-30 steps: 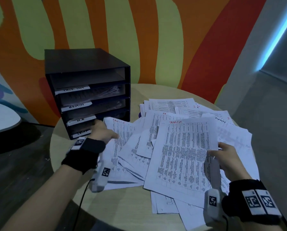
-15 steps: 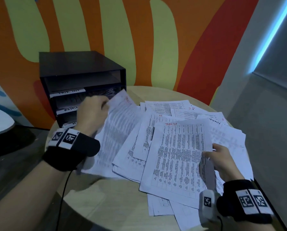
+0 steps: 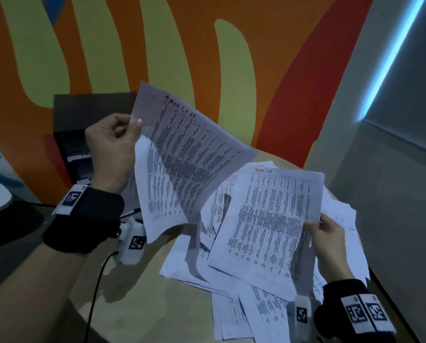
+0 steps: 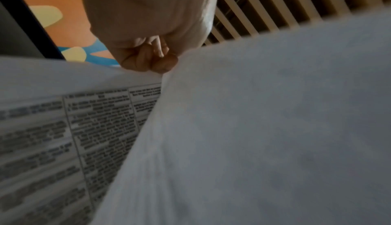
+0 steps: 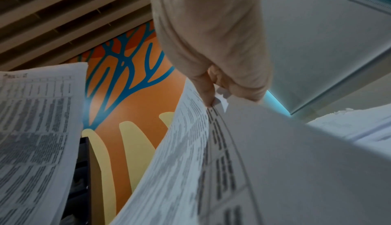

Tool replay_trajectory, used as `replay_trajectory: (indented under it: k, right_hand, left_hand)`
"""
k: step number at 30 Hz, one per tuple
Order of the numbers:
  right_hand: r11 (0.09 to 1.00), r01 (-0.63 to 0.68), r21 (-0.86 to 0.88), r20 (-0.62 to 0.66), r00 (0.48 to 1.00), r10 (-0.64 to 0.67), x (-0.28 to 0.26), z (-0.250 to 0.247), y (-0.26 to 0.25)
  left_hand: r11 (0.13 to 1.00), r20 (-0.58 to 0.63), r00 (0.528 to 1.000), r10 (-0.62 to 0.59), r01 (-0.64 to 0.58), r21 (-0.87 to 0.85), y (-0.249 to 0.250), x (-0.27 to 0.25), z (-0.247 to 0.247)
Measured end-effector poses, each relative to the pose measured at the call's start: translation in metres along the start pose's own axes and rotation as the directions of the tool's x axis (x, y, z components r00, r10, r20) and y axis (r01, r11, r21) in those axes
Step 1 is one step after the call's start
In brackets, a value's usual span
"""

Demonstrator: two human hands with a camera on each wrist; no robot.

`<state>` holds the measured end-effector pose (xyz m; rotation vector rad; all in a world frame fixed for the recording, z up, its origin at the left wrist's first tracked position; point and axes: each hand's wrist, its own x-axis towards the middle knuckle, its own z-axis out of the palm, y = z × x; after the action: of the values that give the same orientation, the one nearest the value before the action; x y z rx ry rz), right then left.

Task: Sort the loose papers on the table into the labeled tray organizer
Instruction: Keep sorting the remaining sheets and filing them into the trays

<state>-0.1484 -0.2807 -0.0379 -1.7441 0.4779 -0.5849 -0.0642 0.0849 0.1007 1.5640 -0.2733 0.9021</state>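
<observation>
My left hand [image 3: 123, 129] pinches the top left corner of a printed sheet [image 3: 189, 154] headed "TASKLIST" in red and holds it up in the air, in front of the black tray organizer [image 3: 68, 125]. In the left wrist view the fingers [image 4: 148, 61] curl on the paper's edge [image 4: 232, 128]. My right hand [image 3: 323, 231] grips the right edge of a second "TASKLIST" sheet [image 3: 269, 219], raised a little over the loose paper pile [image 3: 231, 305]. The right wrist view shows the thumb [image 5: 205, 91] clamping that sheet [image 5: 275, 161].
The round wooden table [image 3: 137, 305] has bare surface at the front left, crossed by a black cable [image 3: 95, 288]. A painted orange and green wall [image 3: 157, 45] stands behind; a grey wall with a blue light strip [image 3: 392, 53] runs on the right.
My left hand lifted its sheet from the table's left side up in front of the organizer. The right hand raised its sheet slightly. The head view moved closer.
</observation>
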Motion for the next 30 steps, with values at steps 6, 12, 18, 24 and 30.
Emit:
replay_trajectory:
  k: [6,12,18,24,30]
  right_hand:
    - [0.991,0.08,0.107,-0.109,0.992,-0.068,0.002,-0.004,-0.004]
    - [0.974,0.036,0.225,-0.003,0.999,-0.036,-0.002,0.002,-0.011]
    - [0.955,-0.081,0.286,0.236,0.972,0.012,-0.014,0.011,-0.03]
    - [0.976,-0.202,0.079,0.365,0.917,0.16,-0.014,0.022,-0.011]
    - [0.99,-0.076,-0.122,0.322,0.94,0.112,-0.014,0.024,0.001]
  left_hand:
    - [0.995,-0.14,0.99,0.025,-0.039,-0.097,0.022,0.025,-0.003]
    - [0.93,0.09,0.937,-0.339,0.348,-0.116,-0.018,0.004,0.039]
    - [0.822,0.294,0.784,-0.547,0.569,0.014,-0.074,-0.067,0.097]
    - [0.786,0.384,0.687,-0.617,0.52,0.335,-0.119,-0.117,0.114]
    - [0.75,0.523,0.54,-0.66,0.514,0.415,-0.13,-0.114,0.104]
